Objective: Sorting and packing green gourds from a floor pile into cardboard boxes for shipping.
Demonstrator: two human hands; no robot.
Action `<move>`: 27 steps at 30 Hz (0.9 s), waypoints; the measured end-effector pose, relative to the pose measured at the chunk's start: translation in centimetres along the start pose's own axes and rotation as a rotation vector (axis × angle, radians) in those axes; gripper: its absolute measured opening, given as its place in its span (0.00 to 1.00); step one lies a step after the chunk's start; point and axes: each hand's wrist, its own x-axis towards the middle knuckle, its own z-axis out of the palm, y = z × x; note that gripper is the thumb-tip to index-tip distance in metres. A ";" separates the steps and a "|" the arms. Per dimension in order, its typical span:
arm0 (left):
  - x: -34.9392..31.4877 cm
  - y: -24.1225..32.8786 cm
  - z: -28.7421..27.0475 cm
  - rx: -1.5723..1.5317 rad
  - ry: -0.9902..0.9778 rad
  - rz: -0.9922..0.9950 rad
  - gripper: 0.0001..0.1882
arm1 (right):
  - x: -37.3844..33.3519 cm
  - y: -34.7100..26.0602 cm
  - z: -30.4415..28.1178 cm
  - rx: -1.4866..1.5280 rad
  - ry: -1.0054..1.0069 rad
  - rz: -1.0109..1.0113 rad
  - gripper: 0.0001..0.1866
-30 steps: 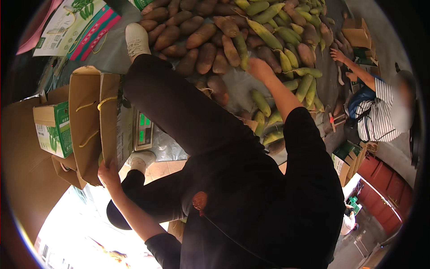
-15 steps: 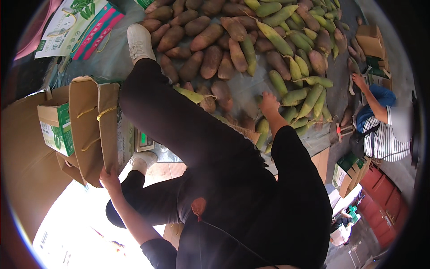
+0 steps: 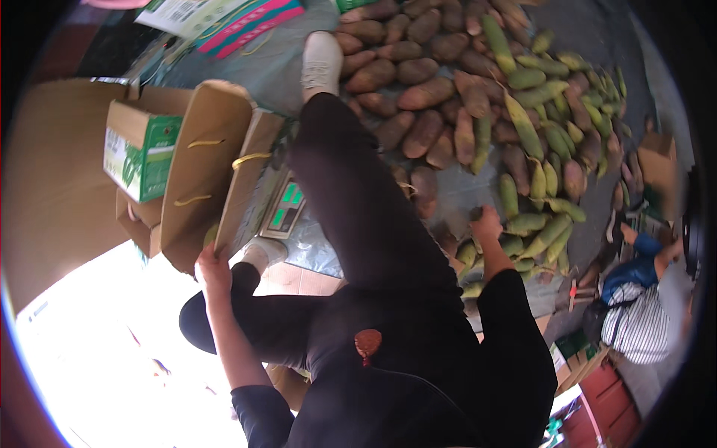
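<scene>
My left hand (image 3: 214, 272) is closed on the edge of an open cardboard box (image 3: 246, 173) with yellow cord handles, at left. A small green thing (image 3: 211, 236) shows inside the box by my fingertips. My right hand (image 3: 488, 226) hovers at the near side of the pile with its fingers curled. A small dark bit shows at its fingertips, too little to name. Around it lie long green radishes (image 3: 547, 237). Beyond them are many reddish-brown root vegetables (image 3: 426, 134). A scale (image 3: 284, 210) with a lit green display stands right of the box.
A smaller green-and-white carton (image 3: 142, 153) stands left of the open box. Printed packaging (image 3: 224, 22) lies at the far left. My shoe (image 3: 323, 63) rests beside the pile on plastic sheeting (image 3: 272, 73). At right, a person in a striped shirt (image 3: 638, 325) sits near more cartons.
The view has shifted left, so the scene appears further right. My right hand has drawn back toward me along the pile. My left hand still grips the box edge, and the scale shows more.
</scene>
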 end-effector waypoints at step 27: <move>-1.1 1.4 -1.4 0.045 -0.001 -0.073 0.08 | -22.5 -35.3 -30.0 1.568 -0.159 -1.461 0.22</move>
